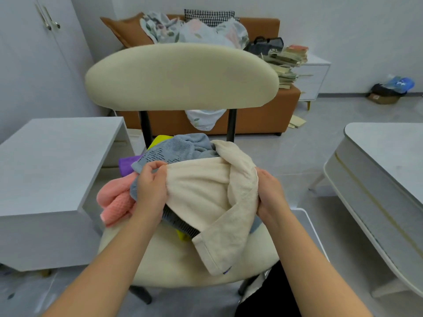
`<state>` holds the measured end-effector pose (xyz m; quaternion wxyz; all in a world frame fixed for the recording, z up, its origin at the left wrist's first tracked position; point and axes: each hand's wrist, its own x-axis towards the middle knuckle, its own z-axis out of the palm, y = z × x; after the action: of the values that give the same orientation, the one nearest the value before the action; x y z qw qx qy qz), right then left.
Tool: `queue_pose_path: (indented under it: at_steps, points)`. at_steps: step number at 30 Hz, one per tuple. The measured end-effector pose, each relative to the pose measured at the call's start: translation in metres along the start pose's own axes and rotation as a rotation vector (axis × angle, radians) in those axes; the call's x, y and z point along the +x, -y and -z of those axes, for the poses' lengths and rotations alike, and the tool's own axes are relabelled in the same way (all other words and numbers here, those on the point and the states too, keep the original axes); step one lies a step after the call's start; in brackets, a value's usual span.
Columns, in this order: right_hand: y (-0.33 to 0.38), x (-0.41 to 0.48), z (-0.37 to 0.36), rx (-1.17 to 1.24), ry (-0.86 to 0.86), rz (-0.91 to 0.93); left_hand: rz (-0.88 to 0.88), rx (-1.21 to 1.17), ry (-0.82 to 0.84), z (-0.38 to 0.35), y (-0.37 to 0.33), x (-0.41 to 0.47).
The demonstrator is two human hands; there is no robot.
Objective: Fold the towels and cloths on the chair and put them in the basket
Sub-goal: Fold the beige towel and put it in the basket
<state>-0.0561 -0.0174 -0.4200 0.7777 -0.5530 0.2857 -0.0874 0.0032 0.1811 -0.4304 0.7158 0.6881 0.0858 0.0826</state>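
Directly ahead, the cream towel (201, 193) lies crosswise on the pile on the chair (180, 74), stretched between both hands held apart: left hand (151, 191) pinching one edge, right hand (271, 193) gripping the other, equally near.

The left hand (150, 191) and right hand (271, 195) extend from bare forearms; black clothing (272, 294) shows below the right.

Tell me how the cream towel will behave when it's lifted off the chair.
Probably floppy: the cream towel drapes and creases between the left hand and right hand. Likely light for its bulk, given its fluffy pile. Its loose hemmed end, lying on the chair seat, would likely dangle.
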Motion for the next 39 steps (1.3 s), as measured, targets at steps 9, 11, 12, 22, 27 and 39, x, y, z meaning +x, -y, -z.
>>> queue_pose_path:
  at_steps: [9, 11, 12, 22, 27, 39]
  points:
    - [0.009, 0.013, -0.015, -0.575, 0.069, 0.134, -0.146, 0.742, 0.439, -0.006, -0.009, 0.006]
    - [0.006, 0.021, -0.021, -0.870, 0.128, 0.175, -0.177, 0.720, 0.519, -0.006, -0.004, 0.011]
    - [0.003, 0.025, -0.022, -0.991, 0.147, 0.190, -0.190, 0.648, 0.524, -0.004, -0.003, 0.013]
    - [-0.004, 0.023, -0.013, -0.798, -0.039, 0.214, 0.020, 0.264, 0.607, 0.008, 0.004, 0.015]
    - [0.002, 0.016, -0.010, -0.397, -0.141, 0.144, 0.167, -0.236, 0.440, 0.028, 0.007, 0.018]
    - [0.021, 0.007, -0.017, -0.431, -0.058, 0.211, -0.060, 0.823, 0.803, -0.020, -0.047, 0.027]
